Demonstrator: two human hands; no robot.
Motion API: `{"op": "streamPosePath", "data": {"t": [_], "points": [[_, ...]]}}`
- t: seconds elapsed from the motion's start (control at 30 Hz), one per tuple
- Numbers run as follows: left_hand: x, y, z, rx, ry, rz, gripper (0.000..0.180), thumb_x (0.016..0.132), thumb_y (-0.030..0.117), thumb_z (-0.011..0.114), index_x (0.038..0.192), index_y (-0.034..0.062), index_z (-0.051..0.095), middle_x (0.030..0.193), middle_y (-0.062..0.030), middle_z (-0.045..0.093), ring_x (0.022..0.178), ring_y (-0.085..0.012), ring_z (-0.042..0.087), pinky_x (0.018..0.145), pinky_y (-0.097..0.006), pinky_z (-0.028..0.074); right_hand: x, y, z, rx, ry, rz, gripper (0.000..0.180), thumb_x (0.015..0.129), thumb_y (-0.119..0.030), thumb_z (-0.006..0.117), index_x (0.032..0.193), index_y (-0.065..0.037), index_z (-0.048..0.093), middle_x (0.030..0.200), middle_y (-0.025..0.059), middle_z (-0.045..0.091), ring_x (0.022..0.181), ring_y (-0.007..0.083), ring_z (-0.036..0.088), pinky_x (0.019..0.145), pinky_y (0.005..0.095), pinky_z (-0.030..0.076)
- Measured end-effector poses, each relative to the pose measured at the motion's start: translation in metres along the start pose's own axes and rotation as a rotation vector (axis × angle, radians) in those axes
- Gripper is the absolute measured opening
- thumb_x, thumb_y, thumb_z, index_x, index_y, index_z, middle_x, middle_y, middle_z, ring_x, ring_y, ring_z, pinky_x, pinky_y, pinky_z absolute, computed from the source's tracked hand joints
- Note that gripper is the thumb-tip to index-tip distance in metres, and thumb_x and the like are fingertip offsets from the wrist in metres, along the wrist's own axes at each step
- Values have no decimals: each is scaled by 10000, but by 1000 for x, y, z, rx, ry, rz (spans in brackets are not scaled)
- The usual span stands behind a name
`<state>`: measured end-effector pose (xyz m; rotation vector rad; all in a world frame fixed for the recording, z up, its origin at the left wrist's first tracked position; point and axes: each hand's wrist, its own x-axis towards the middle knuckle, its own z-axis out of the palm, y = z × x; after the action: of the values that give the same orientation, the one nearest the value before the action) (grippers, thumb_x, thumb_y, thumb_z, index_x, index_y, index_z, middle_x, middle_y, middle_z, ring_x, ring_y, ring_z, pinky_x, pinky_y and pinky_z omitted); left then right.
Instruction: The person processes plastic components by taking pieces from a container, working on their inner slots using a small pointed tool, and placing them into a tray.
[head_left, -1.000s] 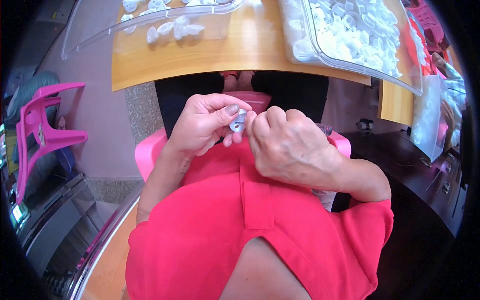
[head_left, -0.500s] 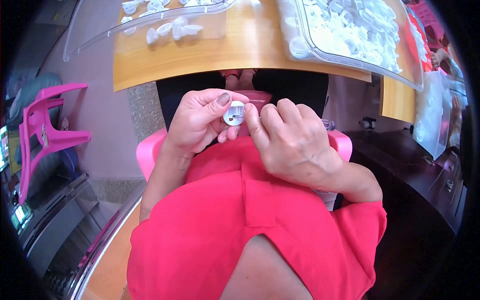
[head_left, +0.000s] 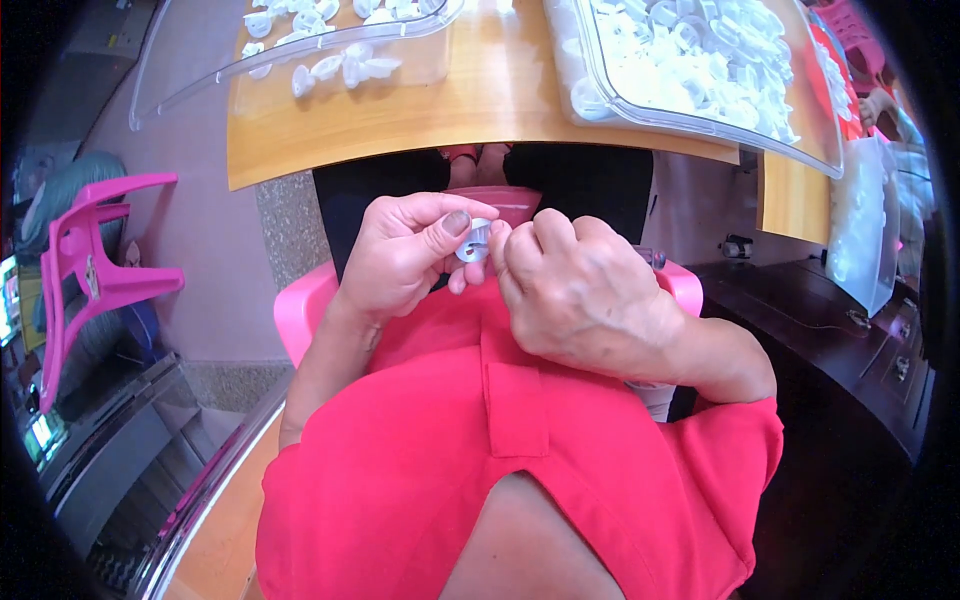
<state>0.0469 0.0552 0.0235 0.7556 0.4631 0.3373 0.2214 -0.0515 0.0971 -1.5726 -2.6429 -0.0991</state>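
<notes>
My left hand (head_left: 402, 250) pinches a small white round plastic cap (head_left: 473, 241) between thumb and fingers, in front of my body and below the table edge. The cap is hollow, with a small dark opening in it. Close against its right side, the fingers of my right hand (head_left: 585, 280) are curled and pinched together. A clear handle end (head_left: 652, 257) juts out beyond the right hand, seemingly of a slim tool in its grip. The rest of that tool is hidden by the fingers.
Ahead stands a wooden table (head_left: 400, 125). A clear tray (head_left: 640, 112) heaped with white plastic parts is on its right. Several loose white parts (head_left: 355, 65) lie near a clear lid or tray (head_left: 215, 82). A pink chair (head_left: 100, 280) stands left; another person's hand (head_left: 877, 105) shows far right.
Both hands have lowered slightly. The cap has tilted between the left fingers, and the right fingertips have curled in closer around its right side.
</notes>
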Motion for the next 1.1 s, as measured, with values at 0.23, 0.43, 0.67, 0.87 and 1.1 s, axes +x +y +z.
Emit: {"op": "streamPosePath", "data": {"t": [0.23, 0.43, 0.67, 0.87, 1.1], "points": [[4, 1, -6, -197, -78, 56, 306, 992, 158, 505, 1173, -78, 575, 931, -200, 657, 724, -226, 657, 561, -281, 528, -3, 2, 5, 175, 96, 180, 382, 729, -66, 613, 1077, 92, 609, 736, 60, 503, 666, 184, 516, 498, 297, 421], [9, 6, -9, -223, -200, 100, 337, 999, 203, 493, 1201, -63, 535, 998, -228, 648, 739, -254, 658, 575, -300, 516, -11, 2, 4, 159, 301, 290, 451, 678, -20, 616, 1116, 90, 603, 737, 78, 508, 610, 197, 508, 491, 310, 443], [12, 11, 1, -205, -170, 154, 317, 995, 196, 502, 1182, -59, 529, 1023, -233, 641, 760, -269, 666, 595, -298, 522, -14, 3, 4, 200, 337, 313, 404, 668, -7, 622, 1062, 81, 619, 716, 77, 494, 608, 193, 511, 485, 314, 440], [-1, 70, 27, 502, 131, 720, 265, 981, 138, 529, 1150, -65, 550, 1020, -216, 652, 819, -239, 671, 691, -308, 542, -26, 7, 9, 232, 357, 363, 393, 666, 5, 598, 1051, 79, 627, 689, 81, 500, 605, 216, 528, 494, 333, 444], [36, 195, -2, 1486, 628, 794, 259, 918, 99, 636, 1157, 0, 622, 1119, -102, 655, 1001, -161, 614, 885, -285, 468, -43, 1, 45, 296, 289, 432, 344, 719, -68, 598, 1036, 63, 628, 770, 119, 618, 701, 247, 622, 564, 329, 525]]}}
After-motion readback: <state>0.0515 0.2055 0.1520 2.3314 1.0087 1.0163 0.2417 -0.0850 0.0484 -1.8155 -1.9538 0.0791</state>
